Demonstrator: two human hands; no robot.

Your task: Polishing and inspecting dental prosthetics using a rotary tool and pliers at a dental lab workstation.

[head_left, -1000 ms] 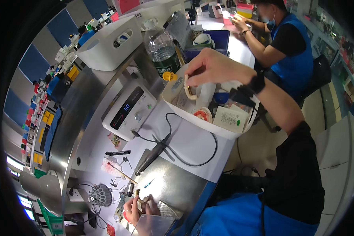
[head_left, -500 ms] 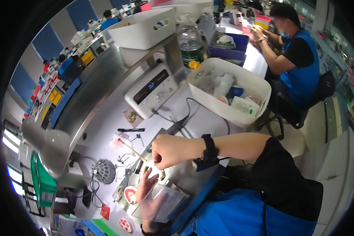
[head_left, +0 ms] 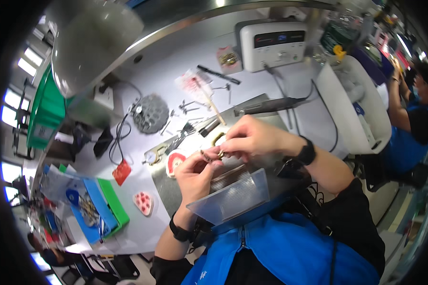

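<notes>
My left hand (head_left: 197,175) and my right hand (head_left: 257,137) meet over the metal work plate (head_left: 160,185). Between their fingertips is a small brass-coloured metal piece (head_left: 220,154), and the fingers of both hands are pinched on it. Its exact kind is too small to make out. A tilted clear plastic panel (head_left: 233,197) stands between my hands and my body. Left of my left hand lies a red and white dental model (head_left: 175,162). Beyond my right hand rests a dark handpiece (head_left: 271,105) with a cord.
A white control box (head_left: 273,47) stands at the back, with a white bin (head_left: 352,109) at the right. Toward the left are a grey bur holder (head_left: 150,114), a pink-spotted model (head_left: 142,203) and a blue tray (head_left: 88,209). A lamp head (head_left: 95,42) hangs upper left.
The view has turned toward the bench. My left hand, spread partly behind the clear panel before, has come up and closed beside my right hand on the small metal piece.
</notes>
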